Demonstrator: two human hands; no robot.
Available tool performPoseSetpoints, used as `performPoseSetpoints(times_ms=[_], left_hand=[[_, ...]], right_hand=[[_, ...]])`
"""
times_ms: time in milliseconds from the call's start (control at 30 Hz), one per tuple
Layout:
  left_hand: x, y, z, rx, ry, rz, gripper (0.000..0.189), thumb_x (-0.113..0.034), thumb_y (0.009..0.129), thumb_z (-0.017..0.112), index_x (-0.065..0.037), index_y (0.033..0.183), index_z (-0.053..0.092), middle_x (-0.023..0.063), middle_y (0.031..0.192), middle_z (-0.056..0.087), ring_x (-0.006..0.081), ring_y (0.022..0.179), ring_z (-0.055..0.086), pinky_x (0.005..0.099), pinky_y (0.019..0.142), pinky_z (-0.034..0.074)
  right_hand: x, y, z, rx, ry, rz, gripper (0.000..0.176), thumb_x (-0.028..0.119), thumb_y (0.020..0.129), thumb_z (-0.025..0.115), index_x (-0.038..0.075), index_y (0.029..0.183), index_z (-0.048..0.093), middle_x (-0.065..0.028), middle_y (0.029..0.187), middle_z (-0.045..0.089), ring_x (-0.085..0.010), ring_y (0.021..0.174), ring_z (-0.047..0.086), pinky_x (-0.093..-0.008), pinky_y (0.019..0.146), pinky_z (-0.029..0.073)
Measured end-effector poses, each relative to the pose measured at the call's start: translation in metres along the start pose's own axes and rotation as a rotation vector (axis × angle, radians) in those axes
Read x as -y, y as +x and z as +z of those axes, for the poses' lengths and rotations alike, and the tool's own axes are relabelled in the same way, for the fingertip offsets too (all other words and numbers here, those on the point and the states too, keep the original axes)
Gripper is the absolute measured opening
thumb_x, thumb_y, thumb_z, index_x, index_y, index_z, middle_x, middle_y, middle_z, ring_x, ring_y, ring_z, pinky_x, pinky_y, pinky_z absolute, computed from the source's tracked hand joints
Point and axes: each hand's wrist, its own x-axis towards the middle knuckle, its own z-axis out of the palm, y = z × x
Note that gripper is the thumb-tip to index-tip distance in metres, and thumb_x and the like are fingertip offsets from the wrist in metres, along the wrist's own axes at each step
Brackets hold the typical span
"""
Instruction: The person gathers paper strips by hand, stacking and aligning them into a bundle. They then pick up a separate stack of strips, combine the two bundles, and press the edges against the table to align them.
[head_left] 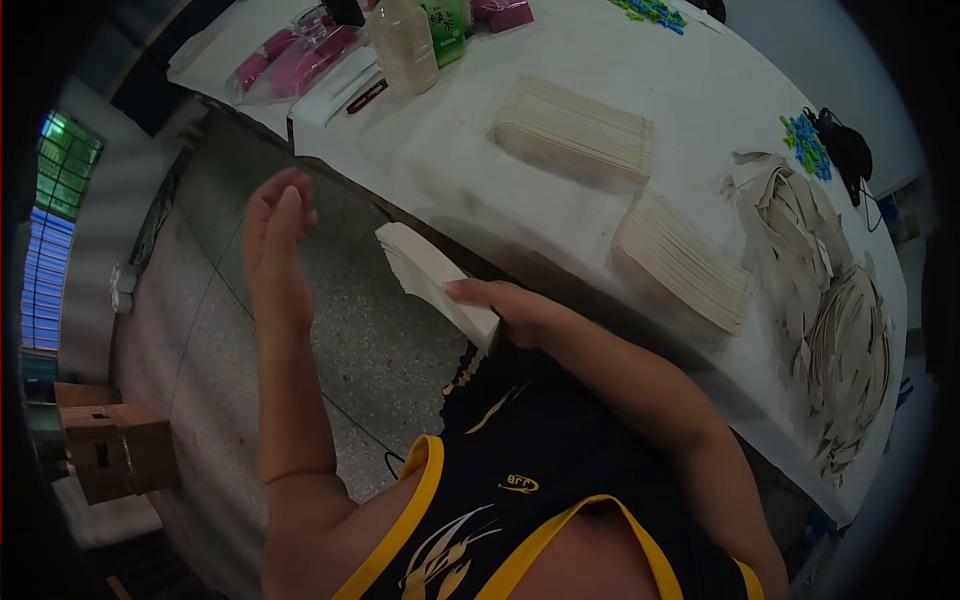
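Note:
My right hand (505,305) grips one end of a thick stack of cream strips (435,280), held over the floor just off the table's edge. To the left, my left hand (280,215) is raised in the air, fingers curled, apart from the stack; whether it holds anything small I cannot make out. Two neat stacks of similar cream strips lie on the white table, one farther back (575,125) and one nearer the right (685,260). Beside them at the right is a loose, tangled heap of strips (840,320).
Along the table's back left stand a clear bottle (403,45) and a green package (446,30), beside pink items in plastic (310,60). Blue and green clips (806,145) lie near a black item (848,150). Cardboard boxes (120,450) sit on the floor at left.

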Motion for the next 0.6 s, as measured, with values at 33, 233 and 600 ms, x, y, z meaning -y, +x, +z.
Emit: performPoseSetpoints(times_ms=[33,233,600], left_hand=[[0.027,-0.003,-0.002,-0.054,0.005,-0.177,0.077,-0.057,0.099,0.063,-0.001,0.149,0.048,0.0264,0.153,0.049,0.0337,0.147,0.043,0.0571,0.118,0.036],[0.126,-0.047,0.014,-0.122,-0.527,-1.133,0.113,-0.09,0.086,0.053,0.001,0.153,0.041,0.0251,0.149,0.05,0.0396,0.144,0.044,0.065,0.117,0.033],[0.109,-0.019,0.033,0.079,-0.683,-0.694,0.071,-0.062,0.097,0.062,-0.007,0.139,0.049,0.0187,0.12,0.066,0.0379,0.109,0.068,0.0579,0.096,0.057]], right_hand=[[0.0,0.001,-0.002,0.008,0.003,-0.04,0.104,0.064,0.085,0.076,-0.005,0.156,0.044,-0.0249,0.153,0.05,-0.035,0.14,0.048,-0.0453,0.117,0.035],[0.006,-0.005,0.005,0.037,-0.03,-0.203,0.096,0.051,0.085,0.081,-0.004,0.155,0.045,-0.0207,0.142,0.059,-0.0279,0.127,0.058,-0.0398,0.105,0.047],[0.002,-0.018,0.015,0.011,-0.182,-0.273,0.112,0.043,0.079,0.086,-0.001,0.164,0.03,-0.0232,0.155,0.049,-0.0323,0.142,0.049,-0.044,0.119,0.037]])
